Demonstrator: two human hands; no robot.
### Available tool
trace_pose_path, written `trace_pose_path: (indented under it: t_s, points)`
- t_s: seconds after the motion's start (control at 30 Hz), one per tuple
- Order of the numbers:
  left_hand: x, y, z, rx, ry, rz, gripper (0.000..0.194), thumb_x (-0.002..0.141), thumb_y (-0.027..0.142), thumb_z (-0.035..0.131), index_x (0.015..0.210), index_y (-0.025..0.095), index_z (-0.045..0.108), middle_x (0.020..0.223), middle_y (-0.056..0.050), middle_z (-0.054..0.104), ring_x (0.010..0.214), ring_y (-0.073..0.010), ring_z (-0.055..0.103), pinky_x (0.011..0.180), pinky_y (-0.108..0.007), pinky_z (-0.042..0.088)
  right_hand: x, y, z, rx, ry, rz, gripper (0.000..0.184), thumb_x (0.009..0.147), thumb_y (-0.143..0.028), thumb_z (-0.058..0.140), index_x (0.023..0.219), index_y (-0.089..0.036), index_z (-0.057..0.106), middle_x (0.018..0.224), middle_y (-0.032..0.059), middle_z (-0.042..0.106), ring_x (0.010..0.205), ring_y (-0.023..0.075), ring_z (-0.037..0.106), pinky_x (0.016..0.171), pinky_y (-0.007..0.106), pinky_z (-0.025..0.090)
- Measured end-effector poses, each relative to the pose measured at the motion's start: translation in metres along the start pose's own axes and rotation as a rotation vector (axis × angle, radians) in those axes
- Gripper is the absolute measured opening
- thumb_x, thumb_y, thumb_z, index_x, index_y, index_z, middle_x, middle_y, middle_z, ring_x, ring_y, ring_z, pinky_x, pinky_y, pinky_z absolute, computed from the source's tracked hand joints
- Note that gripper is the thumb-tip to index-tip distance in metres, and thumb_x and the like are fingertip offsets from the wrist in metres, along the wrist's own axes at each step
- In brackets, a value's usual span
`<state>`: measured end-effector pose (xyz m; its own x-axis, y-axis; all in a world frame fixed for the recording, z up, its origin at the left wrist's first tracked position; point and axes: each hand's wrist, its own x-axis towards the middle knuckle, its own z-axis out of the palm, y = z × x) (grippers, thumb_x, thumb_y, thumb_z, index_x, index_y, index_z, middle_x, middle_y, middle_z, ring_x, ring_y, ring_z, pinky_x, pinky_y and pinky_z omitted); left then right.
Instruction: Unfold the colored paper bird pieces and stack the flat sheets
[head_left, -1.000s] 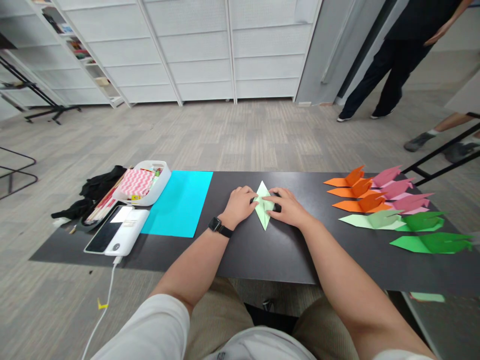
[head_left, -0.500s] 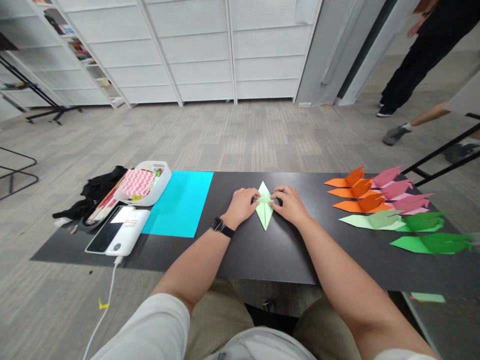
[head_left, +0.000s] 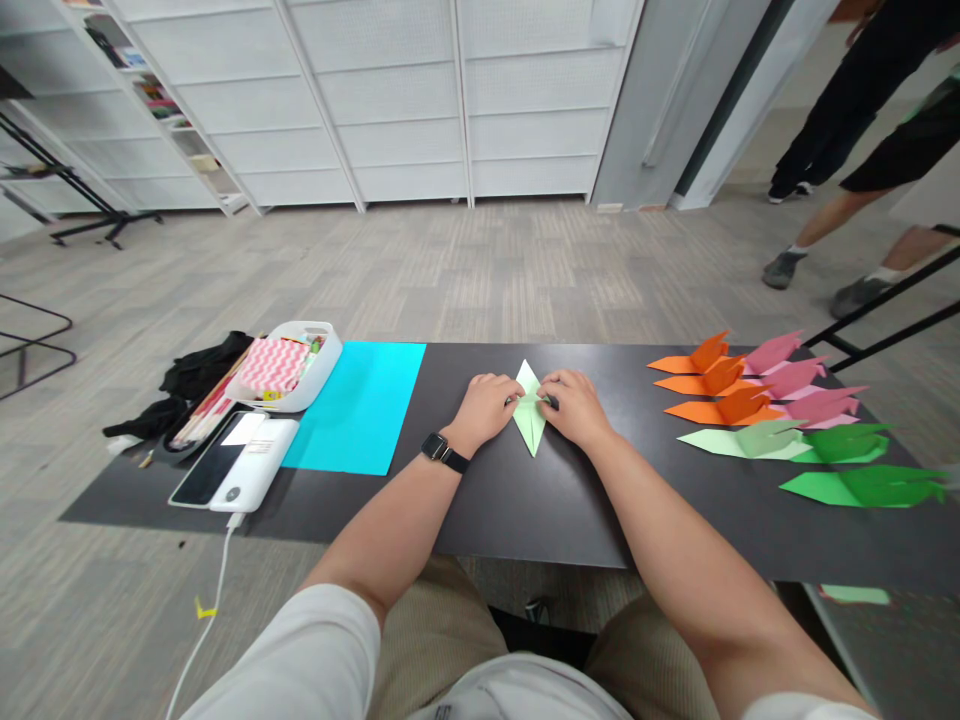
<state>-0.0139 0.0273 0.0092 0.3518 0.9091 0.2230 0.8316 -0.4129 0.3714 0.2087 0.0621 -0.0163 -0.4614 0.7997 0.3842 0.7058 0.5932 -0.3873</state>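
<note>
Head view: the sheet under work is a pale green folded paper, diamond-shaped, lying on the dark table between the two hands, its points directed toward and away from the wearer. The left hand, with a black watch at the wrist, has its fingers bent and the thumb and forefinger closed at the paper's left edge. The right hand is likewise curled, thumb and forefinger gripping the right edge. Fingertip contact is partly hidden. To the left lie a blue sheet, a white tray and a white device with a cable attached. To the right stand orange figures, pink figures and green figures, all folded.
</note>
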Motion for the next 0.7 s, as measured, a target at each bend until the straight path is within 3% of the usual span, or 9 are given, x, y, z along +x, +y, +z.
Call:
trace_pose_path:
  t_s: [0.27,0.53,0.7]
  points:
    - [-0.005,-0.001,-0.011,0.012,-0.066,0.040,0.026,0.096,0.017,0.059,0.104,0.030,0.080,0.107,-0.003,0.075,0.103,-0.0237,0.064,0.104,-0.043,0.043,-0.007,0.001,-0.013,-0.017,-0.075,-0.071,0.022,0.085,-0.015,0.066,0.093,-0.030,0.080,0.117,0.0066,0.069,0.112,0.0297,0.061,0.111,0.055,0.039]
    - [-0.004,0.003,-0.005,0.049,-0.067,0.023,0.022,0.101,0.032,0.063,0.115,0.031,0.080,0.100,-0.004,0.073,0.102,-0.0240,0.063,0.102,-0.042,0.041,-0.008,-0.002,-0.011,0.006,-0.074,-0.078,0.014,0.090,-0.027,0.072,0.099,-0.030,0.083,0.117,0.0066,0.069,0.112,0.0285,0.060,0.107,0.050,0.041]
    - [-0.004,0.006,-0.003,0.092,-0.084,0.017,0.022,0.102,0.035,0.063,0.112,0.034,0.082,0.104,-0.004,0.071,0.103,-0.0236,0.060,0.103,-0.044,0.039,-0.007,-0.004,-0.010,-0.017,-0.056,-0.064,0.016,0.090,-0.027,0.074,0.098,-0.033,0.086,0.115,0.0063,0.070,0.110,0.0284,0.061,0.103,0.048,0.043]
